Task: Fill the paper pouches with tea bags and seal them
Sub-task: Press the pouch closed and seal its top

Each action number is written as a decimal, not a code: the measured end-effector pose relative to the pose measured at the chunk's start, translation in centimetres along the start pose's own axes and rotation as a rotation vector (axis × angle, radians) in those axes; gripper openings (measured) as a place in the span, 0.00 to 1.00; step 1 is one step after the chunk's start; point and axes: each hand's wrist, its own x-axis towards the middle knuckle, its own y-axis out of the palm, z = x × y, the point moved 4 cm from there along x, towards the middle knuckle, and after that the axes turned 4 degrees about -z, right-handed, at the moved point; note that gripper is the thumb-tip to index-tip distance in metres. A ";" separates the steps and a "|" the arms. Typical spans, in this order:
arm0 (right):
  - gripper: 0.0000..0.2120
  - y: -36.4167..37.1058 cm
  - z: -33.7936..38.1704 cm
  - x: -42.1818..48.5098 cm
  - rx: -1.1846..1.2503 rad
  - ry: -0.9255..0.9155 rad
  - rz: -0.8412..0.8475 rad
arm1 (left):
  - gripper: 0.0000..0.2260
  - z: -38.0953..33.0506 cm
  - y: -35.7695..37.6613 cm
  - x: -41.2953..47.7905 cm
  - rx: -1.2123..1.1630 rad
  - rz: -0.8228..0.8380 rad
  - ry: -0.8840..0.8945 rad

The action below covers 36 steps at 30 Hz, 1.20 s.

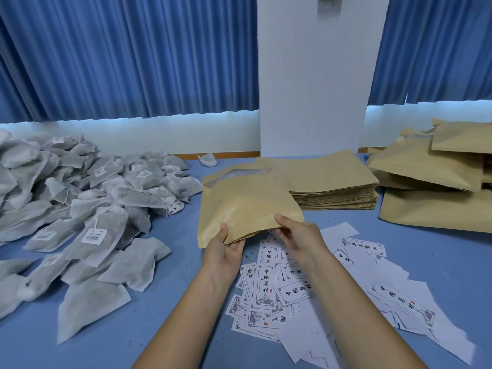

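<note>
The person grips one brown paper pouch (247, 206) with both hands above the middle of the blue counter (170, 328). The left hand (226, 251) holds the pouch's near left corner, thumb lying on top and fingers curled underneath. The right hand (295, 235) pinches the near right edge in the same way, thumb on the upper face and the other fingers tucked below. The pouch is lifted off the counter and tilts up away from the person. A pale opening shows at its far end, though whether anything lies inside cannot be told.

Just behind the held pouch, toward the far edge of the counter, sits a neat stack of flat pouches (338, 185). At the far right corner lies a looser pile of bulkier pouches (426, 169), overlapping one another. A large heap of grey-white tea bags (80, 198) covers the left side of the counter, several with small white tags on strings. Printed paper labels (269, 283) with black characters are scattered on the counter under and to the right of the forearms, some face up and some blank side up. Blue curtains (127, 54) and a white pillar (314, 75) stand behind the far edge.
</note>
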 end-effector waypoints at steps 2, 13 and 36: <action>0.04 -0.4 0.1 0.1 -0.017 -0.019 -0.044 | 0.02 0.3 -0.1 0.0 0.002 0.000 -0.006; 0.06 0.2 -1.3 0.0 -0.016 -0.055 -0.091 | 0.04 1.1 -0.1 -0.2 -0.015 0.036 -0.043; 0.07 1.2 -2.8 -0.7 -0.008 -0.049 -0.021 | 0.07 2.7 0.0 -0.5 0.148 0.118 -0.096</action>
